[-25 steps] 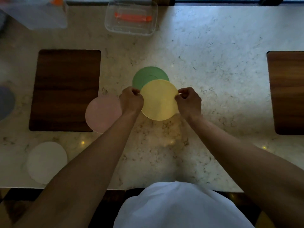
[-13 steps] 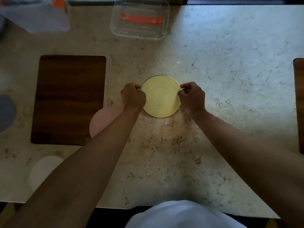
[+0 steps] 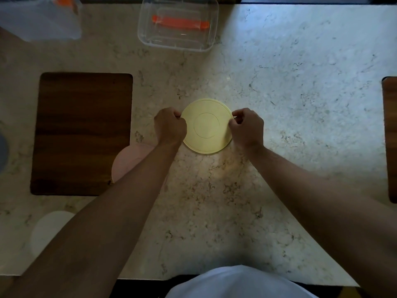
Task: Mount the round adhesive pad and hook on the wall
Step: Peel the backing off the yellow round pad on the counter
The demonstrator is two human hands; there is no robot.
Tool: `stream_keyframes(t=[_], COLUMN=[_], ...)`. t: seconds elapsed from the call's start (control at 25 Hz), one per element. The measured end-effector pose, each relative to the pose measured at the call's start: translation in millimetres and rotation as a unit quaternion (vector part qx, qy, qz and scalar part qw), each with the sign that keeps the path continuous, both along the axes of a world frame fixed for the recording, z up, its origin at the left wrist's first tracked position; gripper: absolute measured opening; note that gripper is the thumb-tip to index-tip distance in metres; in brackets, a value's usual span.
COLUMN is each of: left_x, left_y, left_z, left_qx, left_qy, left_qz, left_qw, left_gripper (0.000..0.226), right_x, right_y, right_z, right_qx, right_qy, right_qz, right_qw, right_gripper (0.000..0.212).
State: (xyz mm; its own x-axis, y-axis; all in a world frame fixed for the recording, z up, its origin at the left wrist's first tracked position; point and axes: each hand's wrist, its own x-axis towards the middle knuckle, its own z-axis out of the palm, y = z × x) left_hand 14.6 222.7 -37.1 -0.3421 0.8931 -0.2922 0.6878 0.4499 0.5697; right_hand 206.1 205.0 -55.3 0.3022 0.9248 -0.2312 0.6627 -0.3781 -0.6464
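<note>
A round yellow pad with a raised inner ring lies flat on the marble counter. My left hand pinches its left rim and my right hand pinches its right rim. The green disc seen earlier is hidden beneath the yellow pad. A pink disc lies lower left, partly covered by my left forearm. No hook is visible.
A dark wooden board lies to the left and another at the right edge. A clear plastic container holding an orange tool stands at the back. A white disc sits near the front left edge.
Both hands carried the yellow pad away from me and set it down over the green disc, which is now covered. The camera view shifted slightly.
</note>
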Motion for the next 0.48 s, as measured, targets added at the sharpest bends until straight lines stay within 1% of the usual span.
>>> stream_keyframes(t=[0.16,0.32,0.48], left_x=[2,2,7], left_y=[-2,-5,-12], left_z=[1,0,-1], left_qx=[-0.002,-0.005,-0.022], left_qy=[0.019,0.05,0.059], left_qz=[-0.018,-0.022,-0.014], left_qw=[1.0,0.998,0.998], left_gripper=[0.021,0.017,0.022], right_x=[-4,-4,-3], right_y=[-2,-2,-4], right_z=[-1,0,3], right_qx=[-0.01,-0.016,-0.017], right_qy=[-0.009,-0.031,-0.05], right_qz=[-0.031,-0.031,-0.033], right_qw=[0.999,0.999,0.998], right_gripper=[0.023,0.022,0.018])
